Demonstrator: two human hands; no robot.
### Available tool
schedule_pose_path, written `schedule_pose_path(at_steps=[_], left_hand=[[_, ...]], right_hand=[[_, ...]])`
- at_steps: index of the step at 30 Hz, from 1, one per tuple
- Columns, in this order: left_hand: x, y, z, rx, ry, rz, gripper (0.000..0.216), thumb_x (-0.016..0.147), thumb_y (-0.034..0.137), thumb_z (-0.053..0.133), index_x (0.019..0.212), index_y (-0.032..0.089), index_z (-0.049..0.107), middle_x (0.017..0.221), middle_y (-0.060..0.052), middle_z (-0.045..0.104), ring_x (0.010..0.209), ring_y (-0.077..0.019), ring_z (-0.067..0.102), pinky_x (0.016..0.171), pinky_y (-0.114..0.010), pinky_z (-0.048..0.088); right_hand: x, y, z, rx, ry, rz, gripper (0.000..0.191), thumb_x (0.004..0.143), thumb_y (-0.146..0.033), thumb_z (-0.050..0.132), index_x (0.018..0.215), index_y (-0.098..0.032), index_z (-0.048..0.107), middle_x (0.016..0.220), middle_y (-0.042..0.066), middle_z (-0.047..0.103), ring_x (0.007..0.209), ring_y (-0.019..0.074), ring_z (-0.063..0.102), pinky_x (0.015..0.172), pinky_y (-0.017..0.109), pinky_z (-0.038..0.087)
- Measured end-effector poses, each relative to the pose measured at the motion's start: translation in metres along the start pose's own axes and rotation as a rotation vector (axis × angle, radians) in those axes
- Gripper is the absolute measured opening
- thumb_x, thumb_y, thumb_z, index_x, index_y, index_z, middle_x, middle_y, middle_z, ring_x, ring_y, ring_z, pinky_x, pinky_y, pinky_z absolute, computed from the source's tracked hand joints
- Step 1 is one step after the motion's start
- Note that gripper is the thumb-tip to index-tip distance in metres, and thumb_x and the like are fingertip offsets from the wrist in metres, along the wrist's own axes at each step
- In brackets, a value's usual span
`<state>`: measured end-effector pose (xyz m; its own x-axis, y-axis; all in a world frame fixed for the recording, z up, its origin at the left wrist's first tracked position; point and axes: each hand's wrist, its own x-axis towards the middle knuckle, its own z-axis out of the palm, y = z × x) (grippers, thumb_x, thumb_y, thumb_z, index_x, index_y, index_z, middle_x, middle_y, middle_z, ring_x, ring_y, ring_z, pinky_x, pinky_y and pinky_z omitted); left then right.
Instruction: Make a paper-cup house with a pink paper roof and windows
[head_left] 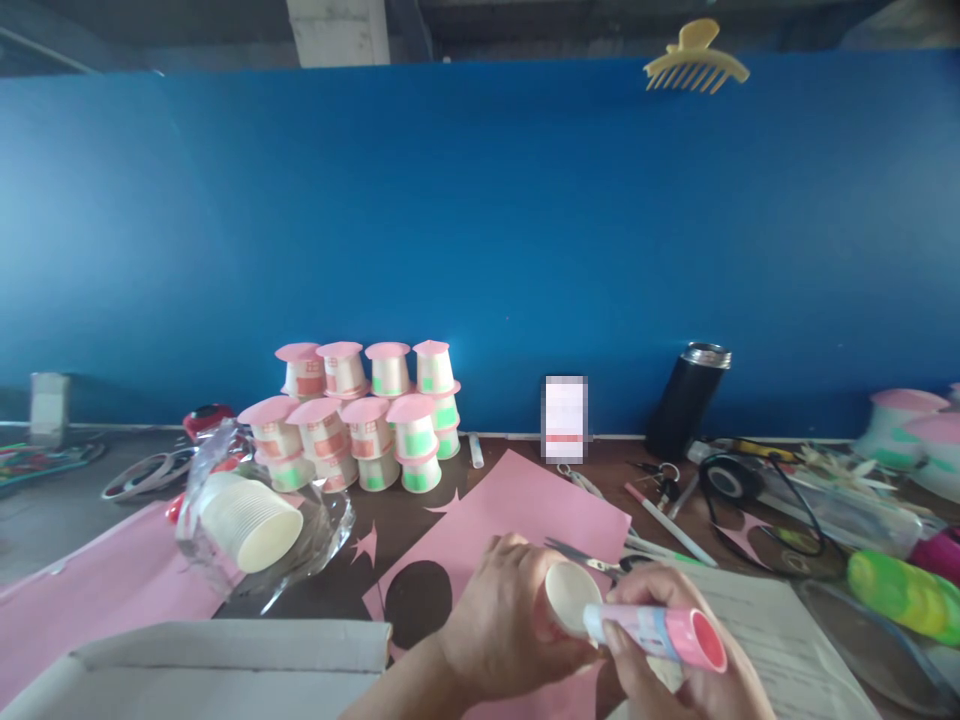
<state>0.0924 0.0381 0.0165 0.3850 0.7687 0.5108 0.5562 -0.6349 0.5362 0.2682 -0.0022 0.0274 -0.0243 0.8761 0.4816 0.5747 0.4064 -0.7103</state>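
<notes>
My left hand [506, 620] is wrapped round a small white paper cup [570, 597], its pale bottom turned toward me. My right hand [679, 650] grips a pink glue stick [656, 632], whose tip touches the cup's base. Both hands hover low at the front, over a pink paper sheet [517, 505] with a round hole cut out of it. Scissors [592, 558] lie just behind the hands.
Finished pink-roofed cup houses [360, 415] are stacked at the blue wall. A sleeve of plain cups in plastic [247, 520] lies at left, a cardboard box [210, 665] at the front left. A black flask [686, 400], pens, tape and coloured clutter fill the right.
</notes>
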Motion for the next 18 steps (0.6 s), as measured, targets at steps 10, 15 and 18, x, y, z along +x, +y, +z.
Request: schedule_pose_path(at_steps=[10, 15, 18], left_hand=[[-0.002, -0.001, 0.003, 0.044, 0.029, 0.051, 0.038, 0.067, 0.051, 0.074, 0.092, 0.023, 0.065, 0.076, -0.003, 0.068, 0.07, -0.0245, 0.063, 0.068, -0.04, 0.049], [-0.001, -0.001, 0.003, 0.023, 0.02, 0.014, 0.038, 0.066, 0.052, 0.074, 0.086, 0.021, 0.065, 0.077, -0.005, 0.069, 0.07, -0.0249, 0.062, 0.068, -0.039, 0.047], [-0.002, -0.003, 0.004, 0.004, 0.009, -0.011, 0.043, 0.061, 0.048, 0.079, 0.091, 0.021, 0.065, 0.082, -0.005, 0.069, 0.074, -0.0256, 0.063, 0.071, -0.04, 0.048]], right_hand=[[-0.002, -0.007, 0.007, 0.114, -0.022, 0.168, 0.028, 0.087, -0.05, 0.054, 0.075, -0.025, 0.054, 0.062, -0.002, 0.06, 0.053, 0.0159, 0.058, 0.051, 0.025, 0.044], [0.001, -0.011, 0.002, 0.452, -0.038, 0.383, 0.032, 0.084, -0.055, 0.06, 0.078, -0.023, 0.058, 0.049, -0.003, 0.056, 0.048, 0.0159, 0.055, 0.05, 0.025, 0.045], [0.004, -0.012, -0.004, 0.552, 0.006, 0.431, 0.034, 0.081, -0.056, 0.065, 0.079, -0.023, 0.06, 0.048, -0.002, 0.058, 0.05, 0.0174, 0.058, 0.051, 0.025, 0.047]])
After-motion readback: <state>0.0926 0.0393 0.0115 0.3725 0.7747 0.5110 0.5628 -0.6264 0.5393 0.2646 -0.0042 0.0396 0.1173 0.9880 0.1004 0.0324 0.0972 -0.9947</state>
